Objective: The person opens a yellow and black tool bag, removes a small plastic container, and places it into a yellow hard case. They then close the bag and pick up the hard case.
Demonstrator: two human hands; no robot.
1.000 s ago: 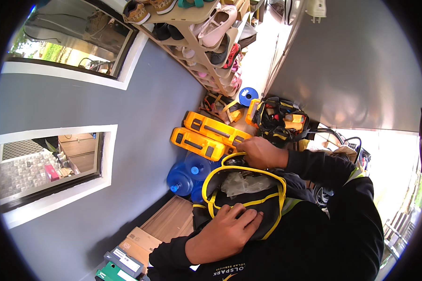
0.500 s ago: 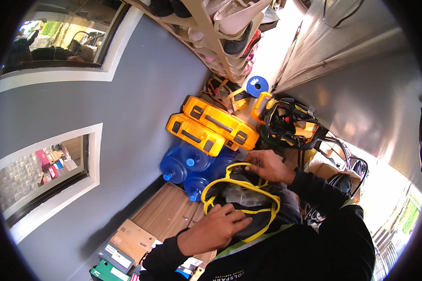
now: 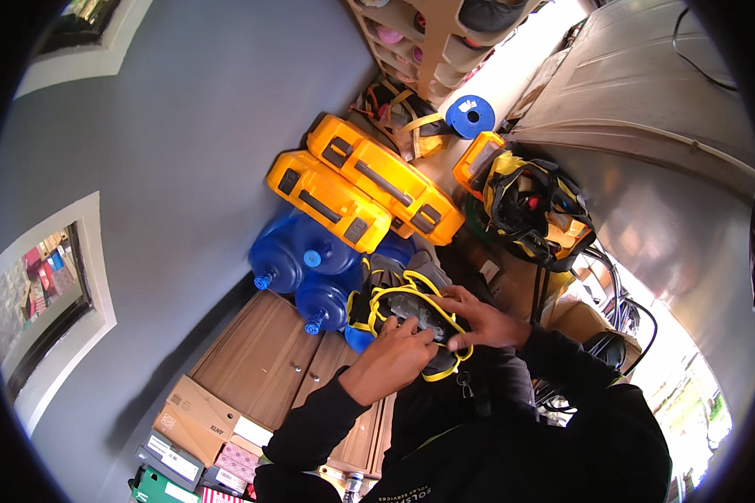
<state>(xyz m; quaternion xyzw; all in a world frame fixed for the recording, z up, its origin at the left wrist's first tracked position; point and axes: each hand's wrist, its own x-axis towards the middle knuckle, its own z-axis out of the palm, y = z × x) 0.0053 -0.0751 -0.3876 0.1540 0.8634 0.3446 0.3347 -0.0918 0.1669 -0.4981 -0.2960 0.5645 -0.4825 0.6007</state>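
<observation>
Since the left grip (image 3: 387, 359) has moved from the rim of the black bag (image 3: 390, 274) into its mouth, clear plastic (image 3: 416, 308) lies right under its fingers, hold unclear; just beside it, the right grip (image 3: 484, 324) spreads parted fingers and thumb.

Pale lettering (image 3: 404, 495) on black jacket (image 3: 495, 453); dark print (image 3: 221, 430) on brown box (image 3: 197, 417); printed white label (image 3: 174, 458) on grey box (image 3: 158, 472); white marking (image 3: 465, 106) on blue spool (image 3: 459, 122).
</observation>
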